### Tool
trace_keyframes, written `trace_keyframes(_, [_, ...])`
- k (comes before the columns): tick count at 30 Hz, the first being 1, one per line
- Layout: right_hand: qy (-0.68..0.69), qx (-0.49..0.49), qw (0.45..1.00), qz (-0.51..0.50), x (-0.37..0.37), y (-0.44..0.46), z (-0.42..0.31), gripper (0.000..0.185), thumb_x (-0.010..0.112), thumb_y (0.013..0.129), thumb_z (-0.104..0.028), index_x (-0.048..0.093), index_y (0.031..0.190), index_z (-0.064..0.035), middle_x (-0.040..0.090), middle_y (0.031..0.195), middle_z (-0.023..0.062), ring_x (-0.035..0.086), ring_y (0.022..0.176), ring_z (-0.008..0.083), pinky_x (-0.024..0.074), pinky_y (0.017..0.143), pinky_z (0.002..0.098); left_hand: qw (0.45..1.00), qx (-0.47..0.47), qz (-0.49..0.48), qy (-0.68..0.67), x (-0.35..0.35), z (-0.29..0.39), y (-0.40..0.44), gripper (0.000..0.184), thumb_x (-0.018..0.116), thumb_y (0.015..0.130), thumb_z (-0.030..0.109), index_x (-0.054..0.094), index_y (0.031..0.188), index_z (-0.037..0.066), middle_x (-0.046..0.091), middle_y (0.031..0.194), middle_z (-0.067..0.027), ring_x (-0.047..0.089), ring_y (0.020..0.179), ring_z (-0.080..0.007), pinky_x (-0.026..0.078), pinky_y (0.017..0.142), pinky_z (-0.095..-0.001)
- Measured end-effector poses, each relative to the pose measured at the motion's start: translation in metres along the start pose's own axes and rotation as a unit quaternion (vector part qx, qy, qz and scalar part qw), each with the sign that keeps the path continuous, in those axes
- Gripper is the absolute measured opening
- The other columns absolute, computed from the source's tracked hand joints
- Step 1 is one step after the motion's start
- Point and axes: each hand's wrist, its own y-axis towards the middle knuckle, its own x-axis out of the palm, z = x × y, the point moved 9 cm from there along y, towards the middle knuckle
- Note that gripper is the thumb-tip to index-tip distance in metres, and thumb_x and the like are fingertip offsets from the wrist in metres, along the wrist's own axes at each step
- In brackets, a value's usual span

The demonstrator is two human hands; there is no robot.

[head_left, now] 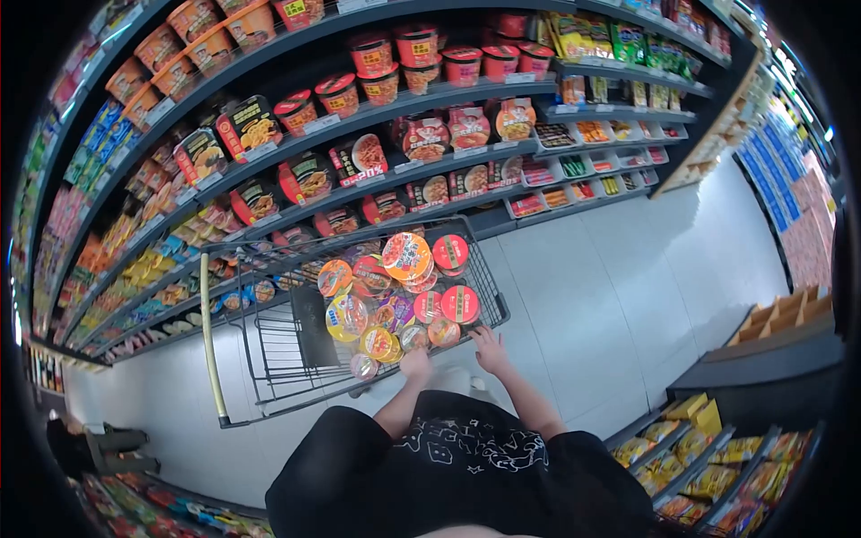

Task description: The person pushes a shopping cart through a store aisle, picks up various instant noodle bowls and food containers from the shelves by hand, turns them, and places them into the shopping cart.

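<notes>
A black wire shopping cart (278,354) with a yellowish handle stands across in front of me, and several instant noodle cups and bowls fill its right half. My left hand (415,363) is at the cart's near side, beside a small clear-lidded cup (413,337); its fingers are too small and partly hidden to read. My right hand (489,351) is at the near right corner of the cart by the rim, fingers apart, holding nothing. Red round bowls (460,305) lie near that corner, and a large orange-lidded bowl (407,256) lies farther back.
Curved shelves (386,112) of noodle cups and bowls rise beyond the cart. A lower rack (708,462) with yellow packets stands at the bottom right, near a wooden divided display (776,318). Another person (103,446) is at the far left. Tiled floor (574,296) lies right of the cart.
</notes>
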Motion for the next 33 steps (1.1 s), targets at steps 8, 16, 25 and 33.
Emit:
trace_keyframes(8, [0.047, 0.005, 0.998, -0.029, 0.007, 0.024, 0.016, 0.053, 0.056, 0.066, -0.009, 0.042, 0.117, -0.0144, 0.039, 0.120, 0.0085, 0.032, 0.119, 0.0270, 0.0369, 0.087, 0.0497, 0.998, 0.014, 0.051, 0.027, -0.020, 0.015, 0.002, 0.016, 0.057, 0.065, 0.022, 0.064, 0.078, 0.015, 0.060, 0.063, -0.0087, 0.060, 0.059, -0.0270, 0.047, 0.052, -0.0401])
trace_keyframes(16, [0.375, -0.098, 0.864, -0.322, 0.036, 0.075, 0.057, 0.037, 0.054, 0.080, -0.024, 0.051, 0.110, -0.0024, 0.049, 0.115, 0.0147, 0.042, 0.111, 0.0271, 0.0340, 0.094, 0.0360, 0.995, -0.018, 0.093, 0.039, -0.010, 0.001, 0.013, 0.008, 0.059, 0.061, 0.021, 0.064, 0.068, 0.019, 0.059, 0.059, -0.0062, 0.059, 0.054, -0.0262, 0.044, 0.045, -0.0389])
trace_keyframes(25, [0.214, -0.205, 0.888, -0.351, -0.123, 0.209, 0.062, 0.030, 0.056, 0.075, -0.020, 0.055, 0.099, -0.0027, 0.057, 0.098, 0.0148, 0.051, 0.097, 0.0248, 0.0416, 0.079, 0.0357, 0.951, -0.300, 0.044, 0.059, -0.003, -0.005, 0.007, 0.015, 0.052, 0.071, 0.013, 0.063, 0.082, 0.014, 0.060, 0.082, -0.0044, 0.048, 0.104, -0.0235, 0.008, 0.101, -0.0561])
trace_keyframes(33, [0.305, -0.374, 0.845, 0.230, -0.419, 0.448, -0.041, 0.100, 0.078, 0.056, -0.032, 0.017, 0.131, -0.0038, 0.029, 0.126, 0.0256, 0.032, 0.118, 0.0344, 0.0279, 0.097, 0.0403, 0.951, -0.277, 0.015, -0.138, -0.004, -0.018, 0.009, 0.044, 0.062, 0.047, 0.006, 0.063, 0.089, 0.022, 0.061, 0.090, 0.0013, 0.051, 0.099, -0.0191, 0.016, 0.097, -0.0573])
